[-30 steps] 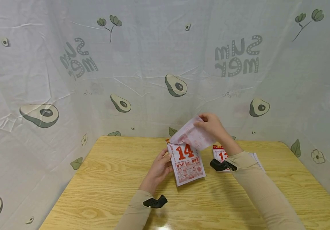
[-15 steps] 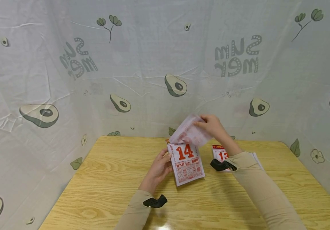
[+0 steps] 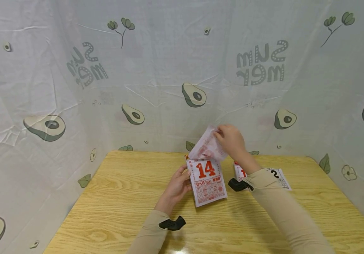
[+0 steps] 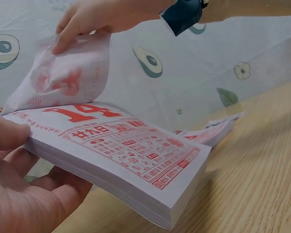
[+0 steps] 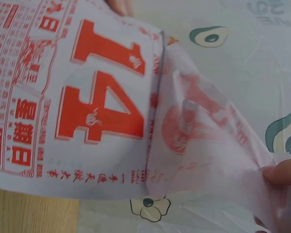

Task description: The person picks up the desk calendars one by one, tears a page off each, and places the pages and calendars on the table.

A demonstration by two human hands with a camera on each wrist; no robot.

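Note:
A thick tear-off calendar (image 3: 208, 187) with a large red 14 is held tilted above the table. My left hand (image 3: 175, 187) grips its left edge; in the left wrist view the thumb lies on top and the fingers (image 4: 62, 187) are curled underneath. A thin, translucent page (image 3: 205, 144) is folded back over the calendar's top edge, its print showing through in reverse. My right hand (image 3: 231, 141) pinches that page's free end between thumb and fingers. In the right wrist view the page (image 5: 203, 141) is creased and stretched along the top edge, where it seems attached.
Behind the right forearm, a second calendar (image 3: 240, 171) lies on the wooden table (image 3: 121, 197), partly covered. Beside it is a sheet with a black 2 (image 3: 280, 178). A pale cloth with avocado prints (image 3: 159, 63) hangs around the table's back and sides.
The lifted page looks narrower and steeper. My right hand and forearm have shifted slightly left, uncovering the sheet with the 2. The calendar has moved a little right, with my left hand still gripping it.

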